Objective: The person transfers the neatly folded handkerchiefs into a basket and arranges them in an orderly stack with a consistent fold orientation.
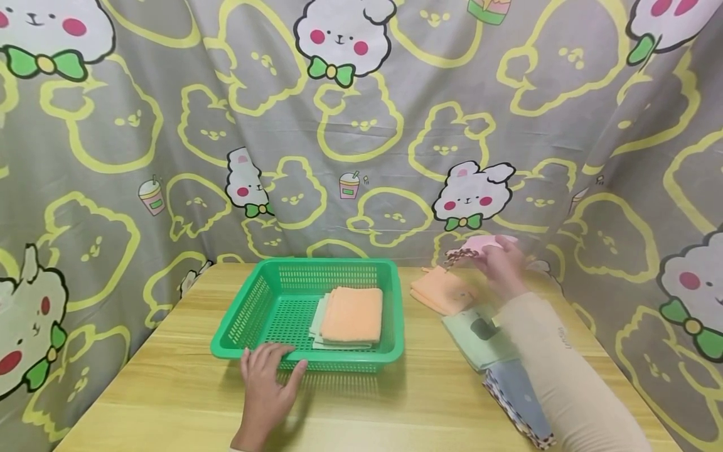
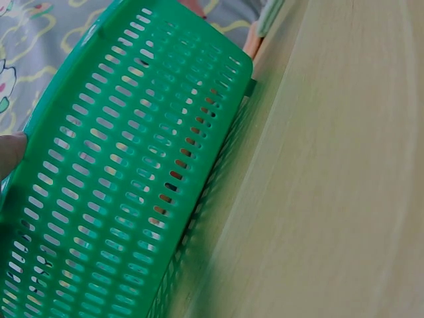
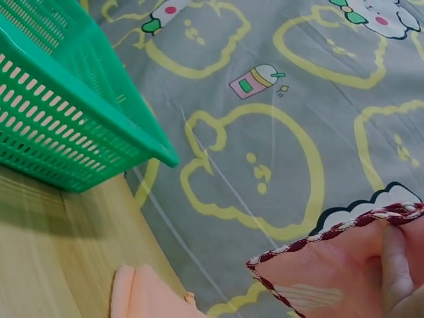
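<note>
The green plastic basket (image 1: 316, 356) stands on the table with a folded orange towel (image 1: 353, 314) on pale green folded cloths (image 1: 317, 323) inside it. At its front rim my left hand (image 1: 268, 389) holds on, fingers over the edge and thumb on the near side. My right hand (image 1: 505, 267) pinches a pink towel (image 3: 338, 265) with a braided maroon-and-white edge, raised above the table's back right. Below that hand lie another folded orange towel (image 1: 437, 290), a green towel (image 1: 474, 339) with a dark patch, and a blue-grey towel (image 1: 522, 395) with checked trim.
A wooden table (image 1: 350, 414) bears everything. Behind it and at both sides hangs a grey curtain (image 1: 316, 132) with cartoon prints. The right sleeve (image 1: 565, 376) partly covers the green and blue-grey towels.
</note>
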`<action>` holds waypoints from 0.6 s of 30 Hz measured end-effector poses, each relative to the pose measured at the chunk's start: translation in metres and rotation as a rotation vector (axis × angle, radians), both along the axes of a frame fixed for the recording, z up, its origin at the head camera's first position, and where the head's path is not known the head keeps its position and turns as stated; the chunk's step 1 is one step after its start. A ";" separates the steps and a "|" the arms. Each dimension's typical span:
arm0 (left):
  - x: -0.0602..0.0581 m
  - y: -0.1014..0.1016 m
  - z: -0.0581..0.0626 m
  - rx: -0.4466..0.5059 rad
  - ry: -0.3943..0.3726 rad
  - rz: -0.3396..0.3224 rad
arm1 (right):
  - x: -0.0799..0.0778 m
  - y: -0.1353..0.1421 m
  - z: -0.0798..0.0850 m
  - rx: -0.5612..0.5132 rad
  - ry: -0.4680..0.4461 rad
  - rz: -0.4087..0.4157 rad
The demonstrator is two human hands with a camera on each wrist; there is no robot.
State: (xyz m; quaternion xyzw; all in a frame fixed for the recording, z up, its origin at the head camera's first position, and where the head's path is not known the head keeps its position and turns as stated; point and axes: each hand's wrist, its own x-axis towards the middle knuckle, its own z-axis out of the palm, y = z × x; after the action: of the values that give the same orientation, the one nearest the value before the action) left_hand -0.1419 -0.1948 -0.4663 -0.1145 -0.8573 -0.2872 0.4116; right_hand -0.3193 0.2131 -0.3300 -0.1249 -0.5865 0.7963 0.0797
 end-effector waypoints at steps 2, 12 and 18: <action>0.000 0.000 0.000 -0.001 0.001 0.000 | 0.001 -0.001 0.001 -0.006 0.002 0.004; 0.001 0.001 0.002 0.006 0.003 -0.006 | 0.003 -0.010 0.005 -0.061 0.016 0.052; 0.002 0.002 0.003 0.004 -0.003 -0.002 | 0.003 -0.014 0.005 -0.081 0.032 0.078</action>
State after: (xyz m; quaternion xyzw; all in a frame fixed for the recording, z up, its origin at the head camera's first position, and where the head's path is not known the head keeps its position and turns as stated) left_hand -0.1403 -0.1931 -0.4629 -0.1142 -0.8572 -0.2896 0.4103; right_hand -0.3161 0.1995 -0.3254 -0.0921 -0.5569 0.8238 0.0528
